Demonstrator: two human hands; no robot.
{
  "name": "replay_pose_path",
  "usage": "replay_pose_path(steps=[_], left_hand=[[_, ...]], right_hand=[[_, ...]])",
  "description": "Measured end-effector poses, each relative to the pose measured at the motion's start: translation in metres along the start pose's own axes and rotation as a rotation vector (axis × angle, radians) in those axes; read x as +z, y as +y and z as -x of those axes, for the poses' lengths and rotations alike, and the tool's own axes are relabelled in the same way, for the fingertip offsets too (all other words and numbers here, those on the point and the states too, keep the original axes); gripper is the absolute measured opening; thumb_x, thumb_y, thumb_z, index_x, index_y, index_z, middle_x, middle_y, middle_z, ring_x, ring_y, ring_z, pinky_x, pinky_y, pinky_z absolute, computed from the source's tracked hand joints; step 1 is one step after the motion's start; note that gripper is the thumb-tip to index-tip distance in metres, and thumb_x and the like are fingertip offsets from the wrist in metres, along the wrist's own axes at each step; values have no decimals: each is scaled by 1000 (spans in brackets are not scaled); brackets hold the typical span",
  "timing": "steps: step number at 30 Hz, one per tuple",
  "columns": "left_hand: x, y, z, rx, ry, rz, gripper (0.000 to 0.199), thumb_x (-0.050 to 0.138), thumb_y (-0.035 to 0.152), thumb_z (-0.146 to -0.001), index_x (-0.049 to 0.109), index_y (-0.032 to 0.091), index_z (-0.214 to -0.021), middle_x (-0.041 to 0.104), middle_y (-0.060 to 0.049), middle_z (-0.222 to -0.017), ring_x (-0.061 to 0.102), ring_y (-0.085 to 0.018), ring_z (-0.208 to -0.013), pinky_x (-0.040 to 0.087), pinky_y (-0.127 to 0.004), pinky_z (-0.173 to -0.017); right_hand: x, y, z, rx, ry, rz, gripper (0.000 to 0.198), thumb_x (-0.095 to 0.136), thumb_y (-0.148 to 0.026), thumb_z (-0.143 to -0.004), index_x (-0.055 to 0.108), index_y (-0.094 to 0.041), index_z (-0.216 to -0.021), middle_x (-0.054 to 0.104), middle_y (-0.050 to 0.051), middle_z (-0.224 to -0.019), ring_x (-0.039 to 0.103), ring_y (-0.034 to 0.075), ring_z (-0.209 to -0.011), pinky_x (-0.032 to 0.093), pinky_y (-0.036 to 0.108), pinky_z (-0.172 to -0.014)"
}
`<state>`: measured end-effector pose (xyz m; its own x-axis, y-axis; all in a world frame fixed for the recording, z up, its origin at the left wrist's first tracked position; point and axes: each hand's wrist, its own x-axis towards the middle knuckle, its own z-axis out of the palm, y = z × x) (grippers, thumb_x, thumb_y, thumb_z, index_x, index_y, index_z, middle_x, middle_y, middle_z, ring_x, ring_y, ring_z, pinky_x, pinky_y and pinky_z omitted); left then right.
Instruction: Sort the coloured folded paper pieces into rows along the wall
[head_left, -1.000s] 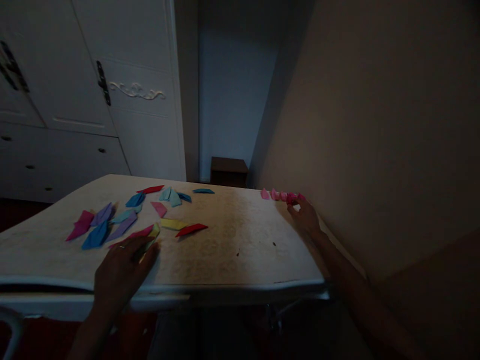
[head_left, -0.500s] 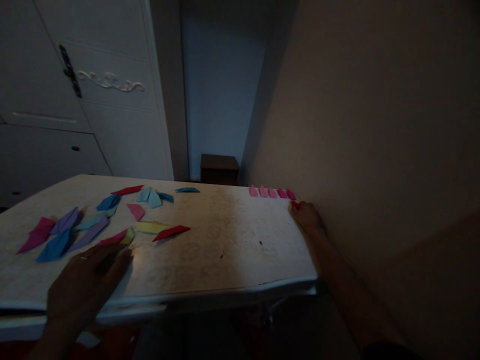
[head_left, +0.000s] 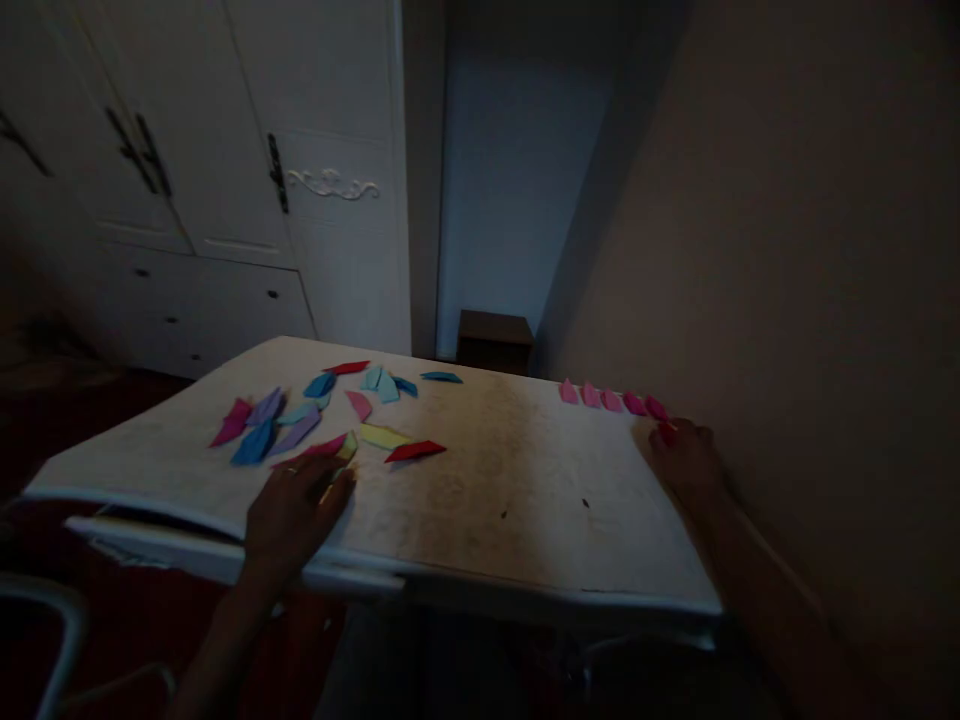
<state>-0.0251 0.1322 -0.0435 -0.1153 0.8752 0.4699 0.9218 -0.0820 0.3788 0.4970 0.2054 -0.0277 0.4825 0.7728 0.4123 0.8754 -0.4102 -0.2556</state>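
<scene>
My left hand (head_left: 296,510) is at the near side of a scattered group of folded paper pieces. Its fingers and thumb close around a yellow-green folded paper piece (head_left: 348,447), partly covered by them. A magenta folded piece (head_left: 315,452) lies against the fingertips. At the table's right edge, my right hand (head_left: 690,460) pinches a small red folded paper piece (head_left: 667,431). Just beyond it stands a row of several pointed pink paper pieces, with a dark pink one (head_left: 655,407) closest to the fingers.
Blue (head_left: 255,442), purple, pale blue, yellow (head_left: 384,436) and red (head_left: 416,451) folded papers lie on the white table (head_left: 450,520). A wall (head_left: 810,300) borders the right side. Behind are a white wardrobe (head_left: 337,260) and a small brown cabinet (head_left: 495,328).
The view has swung left, so the table and both hands appear farther right. My right hand remains by the end of the pink row with the red piece; my left stays at the yellow-green piece.
</scene>
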Motion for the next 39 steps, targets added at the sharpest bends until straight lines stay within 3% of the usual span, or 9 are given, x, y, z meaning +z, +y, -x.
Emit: replay_pose_path(steps=[3,7,13,18,23,28,31,35,39], left_hand=[[0,2,2,27,40,24,38,46,50,-86,71,21,-94,72,-8,-102,64,-27,-99,51,-38,-85],[2,-1,6,30,72,68,35,50,46,-86,68,20,-100,71,-9,-102,64,-26,-98,50,-38,-88],[-1,-6,10,-98,68,434,38,57,45,-83,65,19,-108,70,-9,-110,66,-23,-91,54,-36,-81],[-13,-26,8,-255,152,715,36,59,46,-81,65,17,-103,71,-9,-104,67,-22,-87,54,-32,-72],[-37,-73,-7,-353,309,580,33,57,42,-78,64,17,-99,70,-8,-98,65,-21,-83,52,-30,-67],[-50,-114,-29,-348,244,340,38,55,41,-75,62,15,-101,67,-12,-106,65,-22,-84,52,-32,-67],[-47,-118,-38,-300,184,274,36,57,40,-76,63,15,-102,67,-12,-106,64,-23,-86,52,-36,-76],[-41,-107,-43,-114,75,32,37,60,41,-80,66,18,-108,69,-11,-106,60,-28,-99,46,-42,-89],[-39,-100,-42,-44,-10,-116,40,60,43,-81,67,19,-112,71,-11,-103,60,-31,-98,47,-42,-86]], right_hand=[[-2,-24,16,-167,-5,-104,36,44,-42,-86,63,-18,-105,67,12,-93,64,24,-79,44,33,-63],[-5,-63,51,-372,-195,-206,33,41,-45,-87,64,-23,-96,66,2,-68,64,20,-62,41,28,-54],[-4,-102,98,-757,-362,-367,36,38,-45,-89,68,-25,-94,75,4,-95,71,22,-81,54,34,-69],[-3,-118,120,-888,-406,-439,35,38,-44,-89,68,-27,-95,75,2,-97,72,22,-82,58,37,-71],[-1,-119,128,-934,-425,-483,31,42,-44,-88,69,-30,-95,75,2,-93,72,21,-76,59,35,-67],[0,-119,130,-911,-404,-451,31,44,-46,-85,69,-30,-94,75,2,-97,73,23,-79,60,38,-69],[1,-121,134,-896,-401,-438,32,43,-48,-85,69,-30,-94,75,3,-97,73,24,-79,60,38,-66],[2,-125,139,-872,-360,-435,34,41,-50,-86,69,-31,-92,76,3,-96,73,25,-76,60,40,-66],[2,-125,139,-863,-364,-423,36,40,-52,-86,69,-31,-91,76,4,-96,73,26,-77,61,42,-67]])
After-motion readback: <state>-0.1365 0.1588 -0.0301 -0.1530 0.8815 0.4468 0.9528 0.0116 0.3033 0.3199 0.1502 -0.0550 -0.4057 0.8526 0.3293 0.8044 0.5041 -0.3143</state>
